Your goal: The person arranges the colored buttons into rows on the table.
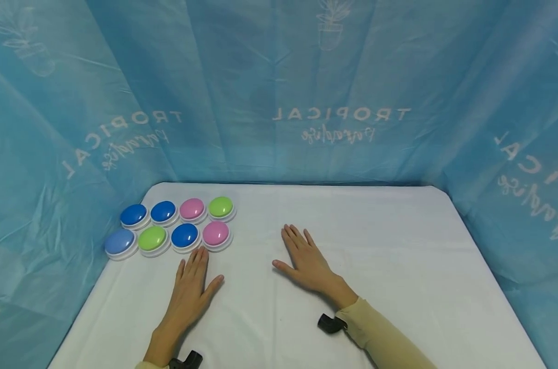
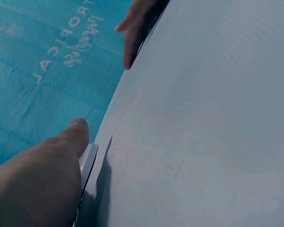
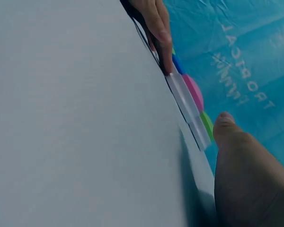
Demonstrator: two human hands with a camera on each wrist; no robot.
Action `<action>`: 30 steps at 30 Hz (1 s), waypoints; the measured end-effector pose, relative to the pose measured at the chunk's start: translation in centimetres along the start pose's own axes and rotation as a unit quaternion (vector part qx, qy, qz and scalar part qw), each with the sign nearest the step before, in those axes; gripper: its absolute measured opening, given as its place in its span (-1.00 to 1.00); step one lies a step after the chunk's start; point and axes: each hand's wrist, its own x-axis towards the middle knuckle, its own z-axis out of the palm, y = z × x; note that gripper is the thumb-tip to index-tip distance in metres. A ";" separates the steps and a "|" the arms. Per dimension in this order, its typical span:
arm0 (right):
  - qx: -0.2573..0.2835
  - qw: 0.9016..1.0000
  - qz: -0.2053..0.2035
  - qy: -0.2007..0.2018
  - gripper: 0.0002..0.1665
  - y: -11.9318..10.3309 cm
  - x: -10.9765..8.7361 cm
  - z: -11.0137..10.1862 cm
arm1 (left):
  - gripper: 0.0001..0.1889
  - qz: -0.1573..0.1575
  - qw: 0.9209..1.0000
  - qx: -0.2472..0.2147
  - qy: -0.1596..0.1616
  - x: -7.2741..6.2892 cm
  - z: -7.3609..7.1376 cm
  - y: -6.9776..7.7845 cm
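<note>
Eight domed buttons sit in two rows on the counter, left hand and right hand released, fingers straight, handling seemingly finished or unstarted, can't tell.

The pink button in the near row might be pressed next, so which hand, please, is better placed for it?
Probably the left hand: it reaches close to the near edges of the pink button and the blue button beside it. The right hand is farther away, over the white cloth.
</note>
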 end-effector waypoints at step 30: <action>0.070 0.996 -0.037 -0.032 0.07 -9.2 9.8 4.2 | -0.01 -0.033 0.999 -0.033 0.025 1.3 1.1 -0.2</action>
